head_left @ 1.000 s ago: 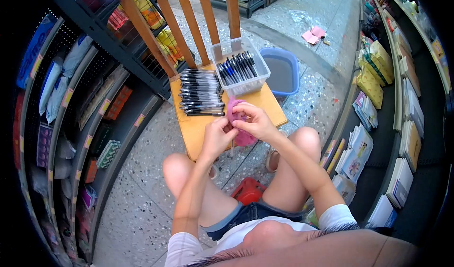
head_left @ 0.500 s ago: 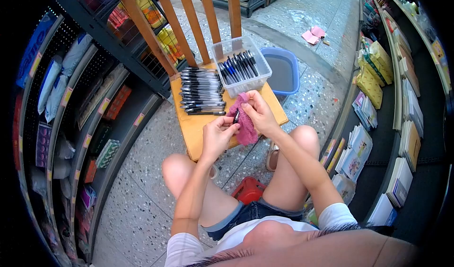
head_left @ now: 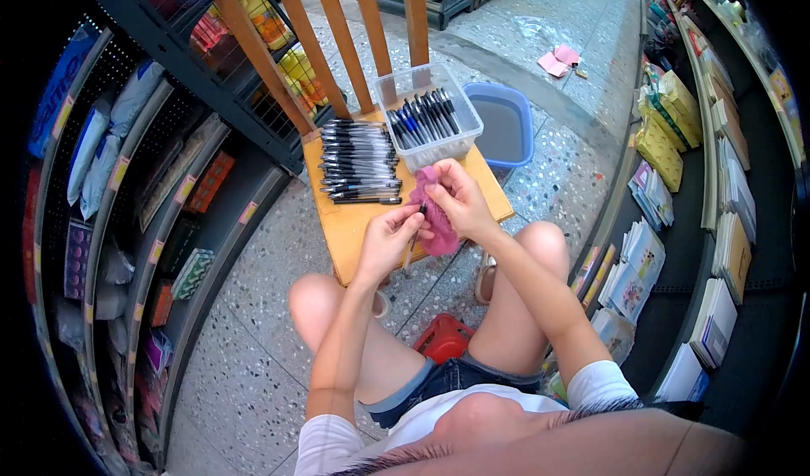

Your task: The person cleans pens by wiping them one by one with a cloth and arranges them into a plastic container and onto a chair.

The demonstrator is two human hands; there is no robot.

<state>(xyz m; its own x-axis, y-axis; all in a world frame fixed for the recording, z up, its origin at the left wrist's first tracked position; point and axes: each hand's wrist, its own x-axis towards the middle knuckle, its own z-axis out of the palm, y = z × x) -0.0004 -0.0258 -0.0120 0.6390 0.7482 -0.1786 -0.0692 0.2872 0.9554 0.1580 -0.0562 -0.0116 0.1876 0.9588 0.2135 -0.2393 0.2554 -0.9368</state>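
My left hand (head_left: 390,238) pinches a pen (head_left: 411,250), its clear barrel slanting down below the fingers and its dark end near the cloth. A crumpled pink cloth (head_left: 439,231) hangs from my right hand (head_left: 462,202), whose fingers are closed on it beside the pen. Both hands are over the front of the wooden chair seat (head_left: 354,244). Just beyond them, several clear pens with black caps (head_left: 359,162) lie side by side in a stack on the seat. To their right stands a clear plastic box (head_left: 439,151) holding several black and blue pens (head_left: 422,117).
A blue basin (head_left: 502,130) of greyish water stands right of the chair. Shelves with packaged goods (head_left: 194,273) curve along the left, and shelves with notebooks (head_left: 637,261) along the right. A red stool (head_left: 445,338) is under me. Pink paper (head_left: 558,60) lies on the floor.
The pen in my left hand has turned, so its clear barrel now shows below my fingers. My right hand and the cloth have shifted slightly left.
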